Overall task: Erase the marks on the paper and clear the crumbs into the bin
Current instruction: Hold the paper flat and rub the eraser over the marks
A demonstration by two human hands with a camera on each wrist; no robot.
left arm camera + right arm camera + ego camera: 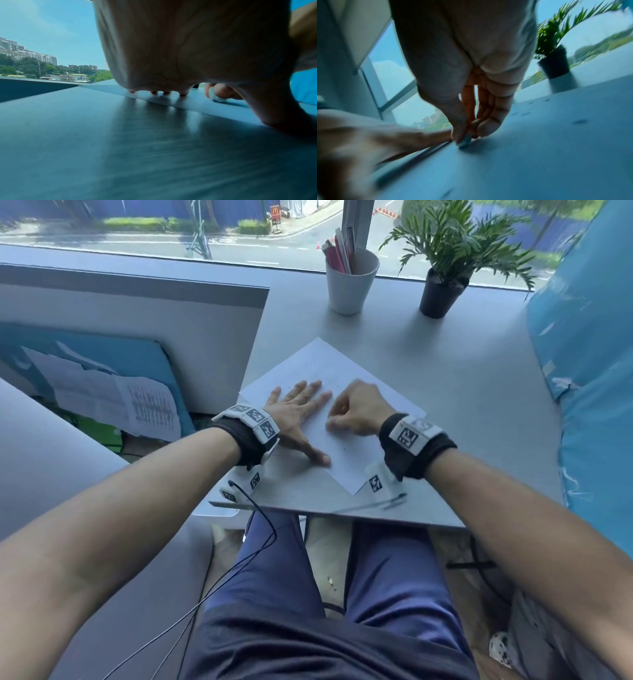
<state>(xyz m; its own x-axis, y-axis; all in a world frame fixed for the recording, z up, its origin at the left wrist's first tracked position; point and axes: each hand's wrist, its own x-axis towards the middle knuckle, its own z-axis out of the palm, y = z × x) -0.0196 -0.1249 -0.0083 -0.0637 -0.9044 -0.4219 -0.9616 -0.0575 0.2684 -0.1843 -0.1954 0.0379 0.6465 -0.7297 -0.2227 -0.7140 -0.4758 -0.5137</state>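
A white sheet of paper lies slantwise on the grey table, with faint marks near its far part. My left hand lies flat on the sheet's left side, fingers spread, thumb at the near edge. My right hand is curled beside it and pinches a small pale eraser against the paper; the eraser also shows past my left palm. Dark crumbs dot the sheet to the right. No bin is in view.
A white cup of pens and a potted plant stand at the back by the window. Blue wrapped material borders the table's right side. A pen lies near the front edge. Papers lean left, off the table.
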